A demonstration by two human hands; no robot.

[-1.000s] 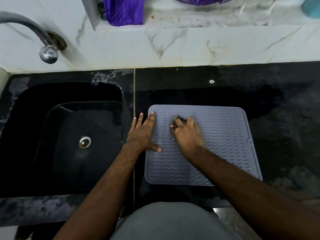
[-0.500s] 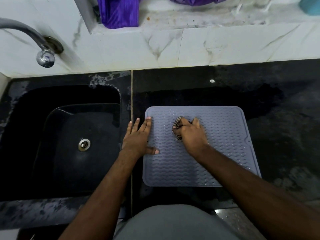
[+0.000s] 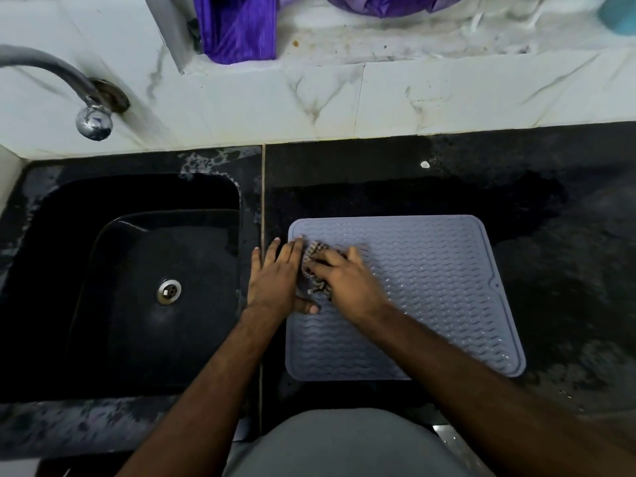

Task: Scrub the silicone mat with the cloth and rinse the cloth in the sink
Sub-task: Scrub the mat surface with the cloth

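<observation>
Far to the left of where we hold the cloth hangs the curved metal tap [image 3: 93, 120], out from the pale marble wall above the black sink [image 3: 51, 270]. The sink's steel drain [image 3: 169, 291] lies well left of our hands and about level with them.

Our left hand [image 3: 275, 280] lies flat, fingers straight and spread, across the left edge of the silicone mat [image 3: 430, 287]. Its outer fingers rest on the dark counter [image 3: 447, 187] over the seam beside the sink, its inner fingers and thumb on the mat. It grasps nothing and only presses down.

Just to its right, touching it, is the cloth [image 3: 315, 266], a small bunched piece with a dark-and-light check, lying on the mat's upper left part. Our right hand [image 3: 347, 280] is on top of it, fingers bent over the bundle and pressing it onto the ribbed grey surface; most of the cloth is hidden under the palm, so we cannot tell how tightly the fingers close round it.

Right of the grip, the mat's wavy surface runs on to a small notch on its far edge. Beyond it the counter looks wet. Up past the grip, a purple fabric [image 3: 237, 25] sits on the marble ledge.
</observation>
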